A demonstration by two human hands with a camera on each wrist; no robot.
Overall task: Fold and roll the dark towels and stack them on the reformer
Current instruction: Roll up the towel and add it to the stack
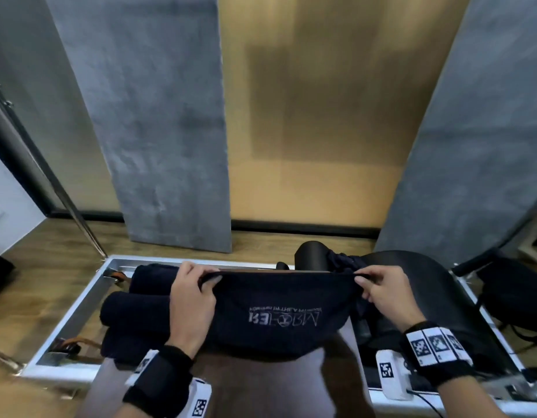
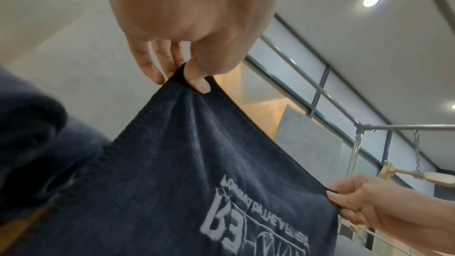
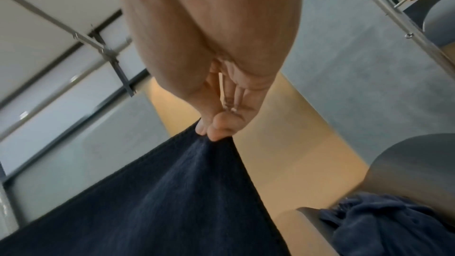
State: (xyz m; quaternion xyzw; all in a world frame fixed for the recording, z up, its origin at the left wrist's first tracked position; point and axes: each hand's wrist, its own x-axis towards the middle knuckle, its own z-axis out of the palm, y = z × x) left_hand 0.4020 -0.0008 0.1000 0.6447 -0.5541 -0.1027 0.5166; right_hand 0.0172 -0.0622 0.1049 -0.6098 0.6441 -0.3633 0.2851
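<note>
A dark navy towel (image 1: 279,309) with pale lettering hangs stretched between my two hands above the reformer (image 1: 80,303). My left hand (image 1: 197,285) pinches its upper left corner between thumb and fingers (image 2: 199,83). My right hand (image 1: 372,285) pinches the upper right corner (image 3: 216,133). The towel (image 2: 197,163) droops in the middle, logo side toward me and upside down. Several rolled dark towels (image 1: 137,306) lie stacked on the reformer to the left of my left hand. A crumpled dark towel (image 1: 342,260) lies beyond my right hand, shown as a heap (image 3: 384,219) in the right wrist view.
The reformer's silver frame rail (image 1: 65,336) runs along the left, with a metal pole (image 1: 80,218) rising from its far corner. A black padded curved barrel (image 1: 412,282) sits at the right. Grey panels (image 1: 158,131) and a wooden wall stand behind. Wood floor lies to the left.
</note>
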